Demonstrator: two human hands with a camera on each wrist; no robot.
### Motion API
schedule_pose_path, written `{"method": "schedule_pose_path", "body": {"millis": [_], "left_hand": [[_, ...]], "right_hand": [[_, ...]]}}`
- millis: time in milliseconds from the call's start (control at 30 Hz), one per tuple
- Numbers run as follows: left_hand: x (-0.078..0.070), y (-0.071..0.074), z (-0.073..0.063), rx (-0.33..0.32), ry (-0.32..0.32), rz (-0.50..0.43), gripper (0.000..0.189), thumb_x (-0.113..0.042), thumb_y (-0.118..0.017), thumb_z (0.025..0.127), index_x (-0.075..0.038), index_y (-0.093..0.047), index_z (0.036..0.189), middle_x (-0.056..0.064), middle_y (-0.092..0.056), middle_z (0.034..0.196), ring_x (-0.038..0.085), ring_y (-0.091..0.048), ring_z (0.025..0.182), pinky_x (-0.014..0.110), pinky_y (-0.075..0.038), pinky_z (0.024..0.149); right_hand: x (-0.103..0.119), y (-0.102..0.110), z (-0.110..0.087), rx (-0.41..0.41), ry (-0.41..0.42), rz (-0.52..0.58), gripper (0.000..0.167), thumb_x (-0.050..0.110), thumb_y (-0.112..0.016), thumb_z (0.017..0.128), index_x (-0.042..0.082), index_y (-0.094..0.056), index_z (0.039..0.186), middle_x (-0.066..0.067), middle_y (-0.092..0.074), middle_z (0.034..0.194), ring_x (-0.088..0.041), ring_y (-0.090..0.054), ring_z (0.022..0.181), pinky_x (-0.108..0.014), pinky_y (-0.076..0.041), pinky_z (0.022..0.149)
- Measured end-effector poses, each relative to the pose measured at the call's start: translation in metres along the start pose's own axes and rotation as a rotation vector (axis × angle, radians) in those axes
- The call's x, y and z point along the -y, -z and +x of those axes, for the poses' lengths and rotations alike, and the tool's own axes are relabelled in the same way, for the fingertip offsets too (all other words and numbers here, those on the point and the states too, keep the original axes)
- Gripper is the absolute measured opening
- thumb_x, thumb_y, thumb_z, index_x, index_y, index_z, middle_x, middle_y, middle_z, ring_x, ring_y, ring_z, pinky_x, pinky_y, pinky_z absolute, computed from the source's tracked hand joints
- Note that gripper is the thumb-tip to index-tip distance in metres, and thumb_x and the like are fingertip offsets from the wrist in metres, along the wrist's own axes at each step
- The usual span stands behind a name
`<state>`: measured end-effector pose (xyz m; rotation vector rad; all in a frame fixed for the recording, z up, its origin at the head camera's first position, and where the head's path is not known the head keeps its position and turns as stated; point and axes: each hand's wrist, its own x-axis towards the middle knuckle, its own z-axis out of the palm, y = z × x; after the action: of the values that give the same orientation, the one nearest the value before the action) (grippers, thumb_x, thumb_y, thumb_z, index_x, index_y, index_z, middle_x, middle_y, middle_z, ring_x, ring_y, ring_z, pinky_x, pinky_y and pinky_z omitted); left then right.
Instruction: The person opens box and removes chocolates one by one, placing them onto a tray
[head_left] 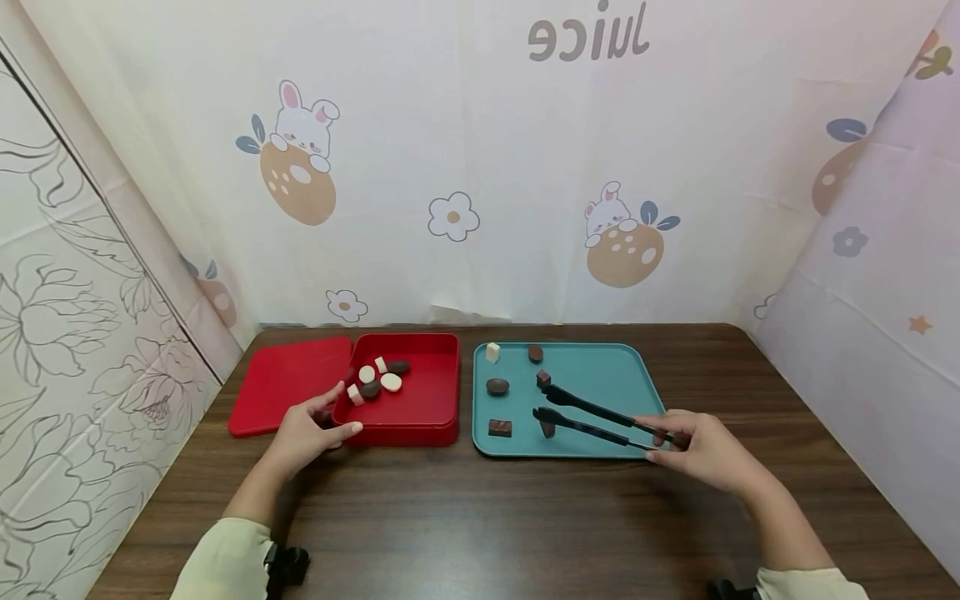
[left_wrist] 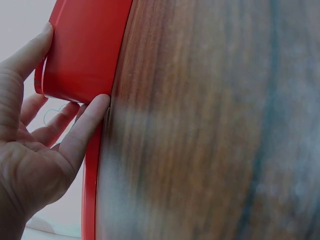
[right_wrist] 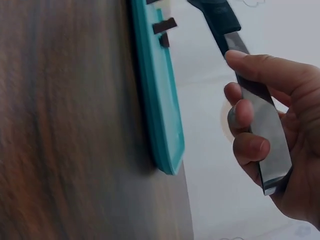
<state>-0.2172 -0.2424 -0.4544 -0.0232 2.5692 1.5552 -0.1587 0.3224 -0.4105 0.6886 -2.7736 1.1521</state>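
Tongs (head_left: 592, 407), spread apart in the right hand (head_left: 708, 450), extend over the teal tray (head_left: 600, 367) of chocolates (head_left: 498, 387); the left hand (head_left: 302, 433) holds the red box (head_left: 412, 435) by a corner, white and dark pieces (head_left: 391, 382) inside.

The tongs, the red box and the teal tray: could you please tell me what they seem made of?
Tongs: apparently satin metal grips, by their grey sheen; the black ends look like plastic or silicone, being dull. Red box: perhaps plastic or coated metal, smooth with a soft sheen. Teal tray: possibly plastic, smooth and evenly coloured.
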Motion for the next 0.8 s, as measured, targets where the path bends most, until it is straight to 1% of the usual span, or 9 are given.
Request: {"method": "schedule_pose_path", "body": {"millis": [100,267,433,633,800], "left_hand": [[0.0,0.0,0.0,-0.001,0.005,-0.011,0.089,-0.039,-0.081,0.079,-0.02,-0.034,0.153,0.024,-0.045,0.141,0.033,-0.05,0.113,0.033,-0.058,0.073],[0.0,-0.001,0.0,-0.002,0.006,-0.015,0.089,-0.038,-0.081,0.079,-0.019,-0.034,0.153,0.024,-0.045,0.141,0.032,-0.051,0.112,0.032,-0.058,0.073],[-0.001,-0.001,0.001,-0.004,0.005,-0.011,0.089,-0.037,-0.081,0.08,-0.019,-0.034,0.153,0.023,-0.047,0.139,0.031,-0.052,0.109,0.032,-0.058,0.073],[-0.001,-0.001,-0.001,-0.005,0.007,-0.01,0.089,-0.038,-0.081,0.079,-0.019,-0.035,0.153,0.024,-0.048,0.137,0.031,-0.052,0.109,0.033,-0.058,0.073],[-0.001,0.0,0.0,-0.004,0.005,-0.01,0.089,-0.038,-0.081,0.079,-0.019,-0.035,0.153,0.023,-0.049,0.135,0.03,-0.053,0.107,0.033,-0.058,0.073]], "right_hand": [[0.002,-0.006,0.002,-0.035,0.015,0.022,0.044,0.008,-0.08,0.08,0.005,-0.069,0.122,0.001,-0.059,0.084,-0.005,-0.037,0.053,-0.024,-0.037,0.044],[0.005,-0.015,0.008,-0.131,0.031,0.062,0.043,0.006,-0.079,0.081,0.008,-0.069,0.123,0.002,-0.061,0.086,-0.008,-0.039,0.055,-0.025,-0.037,0.045],[0.011,-0.02,0.016,-0.193,0.069,0.074,0.043,0.003,-0.077,0.082,0.007,-0.068,0.123,0.001,-0.062,0.087,-0.009,-0.041,0.057,-0.025,-0.037,0.044],[0.023,-0.026,0.031,-0.22,0.048,0.051,0.043,0.008,-0.078,0.083,0.01,-0.068,0.126,0.004,-0.061,0.086,-0.01,-0.043,0.059,-0.025,-0.039,0.047],[0.036,-0.033,0.047,-0.201,0.06,0.04,0.043,0.011,-0.077,0.085,0.009,-0.067,0.126,0.004,-0.061,0.085,-0.011,-0.043,0.059,-0.025,-0.039,0.049]]}}
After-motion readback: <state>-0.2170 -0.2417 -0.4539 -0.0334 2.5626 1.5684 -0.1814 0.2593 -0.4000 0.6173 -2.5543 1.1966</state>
